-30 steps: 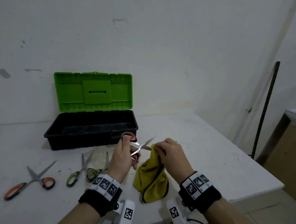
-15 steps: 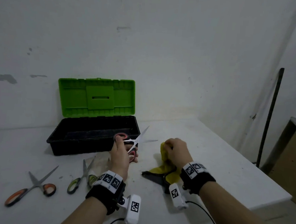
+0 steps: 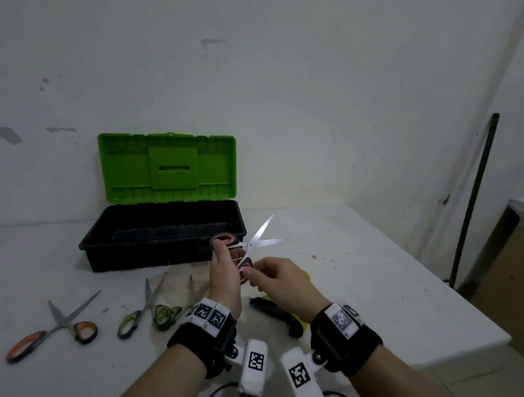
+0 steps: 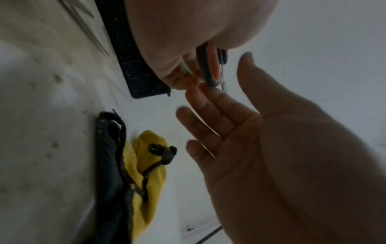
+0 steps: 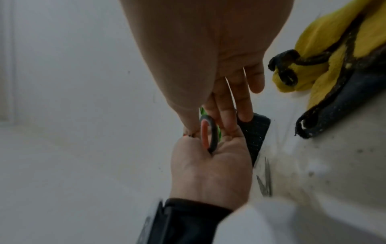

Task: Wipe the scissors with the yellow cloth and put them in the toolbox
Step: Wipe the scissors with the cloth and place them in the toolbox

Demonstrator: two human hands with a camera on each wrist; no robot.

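The left hand (image 3: 225,276) holds the red scissors (image 3: 249,246) up in front of the toolbox (image 3: 161,244), above the table (image 3: 372,286). Its thumb goes through the upper red loop and its fingers curl at the lower loop. The steel blades are spread in a narrow V, tips pointing up and to the right, bright and smooth. The handle loops are black outside with a red-orange lining — the wrist views show this lining clearly on the loop nearest the palm.

The right hand (image 3: 282,282) is just beside the left, its fingertips touching the lower loop; in the left wrist view its fingers lie fairly straight and slightly spread, palm open, gripping nothing.

The cloth (image 4: 146,175) lies crumpled on the table under and behind the right hand, apart from both hands. It is soft yellow fabric with a dark, frayed edging and a dark grimy patch.

The toolbox has a black tray with a bright green ribbed lid standing open against the wall.

On the table, left of the hands, lie orange scissors (image 3: 53,328) and green scissors (image 3: 144,311), both flat. The tabletop is white — dirtied just in front of the toolbox.
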